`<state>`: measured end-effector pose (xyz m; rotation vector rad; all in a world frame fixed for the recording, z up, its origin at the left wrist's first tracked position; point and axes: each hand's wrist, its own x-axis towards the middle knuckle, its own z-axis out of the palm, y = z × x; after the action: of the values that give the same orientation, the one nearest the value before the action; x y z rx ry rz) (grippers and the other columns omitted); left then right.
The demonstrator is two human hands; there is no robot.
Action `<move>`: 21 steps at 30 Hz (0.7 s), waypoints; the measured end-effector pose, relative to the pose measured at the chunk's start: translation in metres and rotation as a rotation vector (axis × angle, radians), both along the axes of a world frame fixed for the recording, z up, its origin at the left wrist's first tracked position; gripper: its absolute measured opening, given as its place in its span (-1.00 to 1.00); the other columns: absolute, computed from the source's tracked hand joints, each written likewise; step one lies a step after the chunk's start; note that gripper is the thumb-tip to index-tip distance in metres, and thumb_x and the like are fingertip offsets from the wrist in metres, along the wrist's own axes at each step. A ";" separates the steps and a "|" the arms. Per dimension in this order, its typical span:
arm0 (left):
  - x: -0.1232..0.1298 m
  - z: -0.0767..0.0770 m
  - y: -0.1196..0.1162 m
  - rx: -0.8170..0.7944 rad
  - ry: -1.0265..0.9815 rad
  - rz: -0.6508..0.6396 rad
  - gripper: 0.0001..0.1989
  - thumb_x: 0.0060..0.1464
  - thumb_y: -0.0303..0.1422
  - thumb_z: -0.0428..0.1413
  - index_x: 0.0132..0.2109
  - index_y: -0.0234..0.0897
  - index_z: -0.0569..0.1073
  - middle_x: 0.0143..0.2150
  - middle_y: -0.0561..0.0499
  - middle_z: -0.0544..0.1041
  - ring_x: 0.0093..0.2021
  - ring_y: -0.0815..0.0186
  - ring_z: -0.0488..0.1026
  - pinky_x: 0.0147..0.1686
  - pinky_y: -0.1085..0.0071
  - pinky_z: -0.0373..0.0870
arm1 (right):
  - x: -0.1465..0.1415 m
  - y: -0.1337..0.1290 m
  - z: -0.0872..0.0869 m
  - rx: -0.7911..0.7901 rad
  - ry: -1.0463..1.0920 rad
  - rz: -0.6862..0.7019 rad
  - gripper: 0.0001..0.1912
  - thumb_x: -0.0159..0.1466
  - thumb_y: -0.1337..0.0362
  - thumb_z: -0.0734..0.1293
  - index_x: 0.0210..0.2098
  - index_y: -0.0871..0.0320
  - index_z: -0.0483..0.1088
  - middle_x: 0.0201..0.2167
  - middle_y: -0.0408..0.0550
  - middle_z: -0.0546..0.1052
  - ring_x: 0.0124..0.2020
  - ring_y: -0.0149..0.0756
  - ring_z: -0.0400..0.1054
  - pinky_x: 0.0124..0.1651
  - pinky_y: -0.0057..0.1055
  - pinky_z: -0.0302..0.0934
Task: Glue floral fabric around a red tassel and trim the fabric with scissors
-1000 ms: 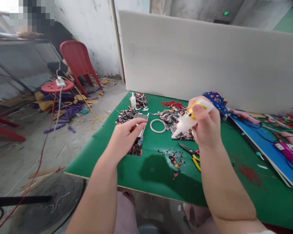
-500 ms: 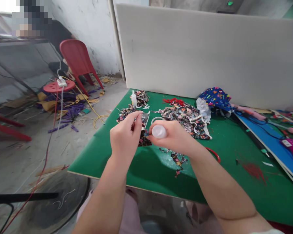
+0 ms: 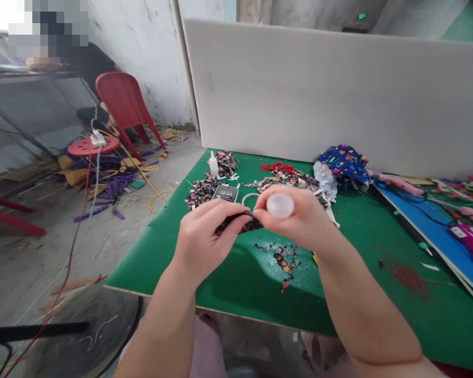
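My left hand is closed, pinching a dark floral fabric piece between thumb and fingers. My right hand is wrapped round a white plastic bottle, whose round end faces me. The right fingertips meet the fabric edge beside the left fingertips; the bottle's other end is hidden. Both hands are above the green table. Just behind them are a phone with its screen lit and a white ring-shaped thing. Below the right hand lie dark floral scraps.
A nozzle-tipped bottle stands among floral fabric bundles at the back left. More floral fabric, a blue patterned cloth and a blue board lie right. Behind rises a white panel. A red chair stands left.
My hands have turned the fabric, so less of its face shows. The right hand with the bottle has moved slightly right, and the left fingers have lowered onto the fabric, uncovering the phone.
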<state>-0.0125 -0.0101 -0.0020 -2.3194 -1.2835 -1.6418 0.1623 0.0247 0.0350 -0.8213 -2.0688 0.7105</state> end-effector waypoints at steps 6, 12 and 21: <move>0.006 0.004 -0.008 0.044 0.057 0.034 -0.88 0.01 -0.50 0.20 -0.26 -0.24 0.50 -0.39 0.09 0.56 -0.39 0.43 0.47 -0.32 0.51 0.41 | 0.007 -0.010 0.011 0.301 0.581 -0.246 -0.61 0.21 -0.08 0.24 -0.53 0.06 0.42 -0.56 -0.16 0.44 -0.55 -0.43 0.27 -0.53 -0.41 0.12; 0.012 0.007 -0.012 0.023 0.096 -0.007 -0.89 0.02 -0.47 0.20 -0.25 -0.23 0.50 -0.35 0.11 0.58 -0.39 0.46 0.47 -0.30 0.52 0.42 | -0.008 -0.021 0.007 0.399 0.662 -0.457 -0.57 0.30 0.02 0.15 -0.60 0.08 0.30 -0.63 -0.17 0.37 -0.65 -0.47 0.20 -0.64 -0.42 0.03; 0.013 0.013 -0.017 0.030 0.116 -0.001 -0.92 0.03 -0.45 0.20 -0.28 -0.21 0.50 -0.37 0.13 0.57 -0.41 0.45 0.46 -0.33 0.50 0.42 | -0.013 -0.021 0.010 0.403 0.653 -0.468 -0.59 0.33 0.12 0.15 -0.62 0.08 0.28 -0.66 -0.18 0.33 -0.65 -0.49 0.17 -0.61 -0.42 0.03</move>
<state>0.0008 -0.0273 0.0106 -2.3596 -1.2264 -1.4917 0.1494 0.0037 0.0453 -0.6837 -1.2993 0.2346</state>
